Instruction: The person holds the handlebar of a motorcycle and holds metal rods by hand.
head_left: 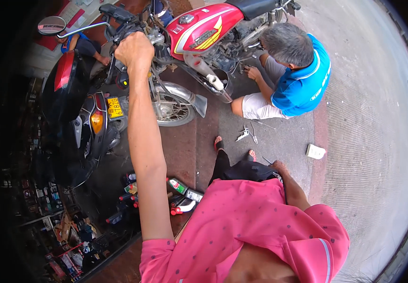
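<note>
My left arm stretches forward, and my left hand is closed around the handlebar grip of a red motorcycle. By my right hip, my right hand is curled, with a slim grey metal tool sticking out of it; the tool's kind cannot be made out. A person in a blue shirt crouches beside the motorcycle's engine, a hand close to its lower side. Below the engine stands an open-topped container with a white bottle tipped neck-down over it.
A black scooter with a yellow plate stands at the left. Loose tools and a white box lie on the ground. Several bottles stand near my left side, beside cluttered shelves. Another person sits at the far left.
</note>
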{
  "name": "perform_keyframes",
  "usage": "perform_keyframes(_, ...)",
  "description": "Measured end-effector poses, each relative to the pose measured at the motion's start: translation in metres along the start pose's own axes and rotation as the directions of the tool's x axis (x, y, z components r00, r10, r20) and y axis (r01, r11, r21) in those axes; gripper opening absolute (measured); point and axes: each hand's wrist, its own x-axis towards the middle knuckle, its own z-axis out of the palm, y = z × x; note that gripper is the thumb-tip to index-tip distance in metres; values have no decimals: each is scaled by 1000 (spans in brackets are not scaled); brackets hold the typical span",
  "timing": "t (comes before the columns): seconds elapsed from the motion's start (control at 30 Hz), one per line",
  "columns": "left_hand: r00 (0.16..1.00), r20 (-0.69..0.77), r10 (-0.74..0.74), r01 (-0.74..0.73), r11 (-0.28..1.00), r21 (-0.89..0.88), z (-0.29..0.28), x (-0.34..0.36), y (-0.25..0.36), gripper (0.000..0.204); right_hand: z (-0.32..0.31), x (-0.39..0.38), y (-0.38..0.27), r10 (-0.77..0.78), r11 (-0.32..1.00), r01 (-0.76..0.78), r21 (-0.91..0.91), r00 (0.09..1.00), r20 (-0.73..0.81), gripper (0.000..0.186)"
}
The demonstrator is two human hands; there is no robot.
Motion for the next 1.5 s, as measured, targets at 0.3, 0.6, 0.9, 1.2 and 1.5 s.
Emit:
perform_keyframes(0.3, 999, -20, -35, 35, 999, 0, -1, 0, -3, 20, -1, -8, -5, 40, 998, -41, 46, 999, 26, 41)
perform_keyframes(0.6, 993, -66, -101, 97, 993, -72, 14, 0, 0, 17, 3, 0, 5, -51, 999, 51, 17, 999, -6, 42)
perform_keyframes(0.9, 994, -62, -93, 92, 996, -18, 15, 3, 1, 16, 6, 17, 7, -44, 997, 44, -58, 999, 14, 43)
perform_keyframes(1.2, 995, -54, -85, 81, 993, -81, 11, 3, 0, 17, -7, -5, -8, -3, 1000, 3, -25, 1000, -11, 41)
perform_keyframes(1.5, 995, -31, -93, 90, 992, -84, 7, -1, 4, 17, -1, 2, 2, -7, 1000, 7, -29, 1000, 8, 43)
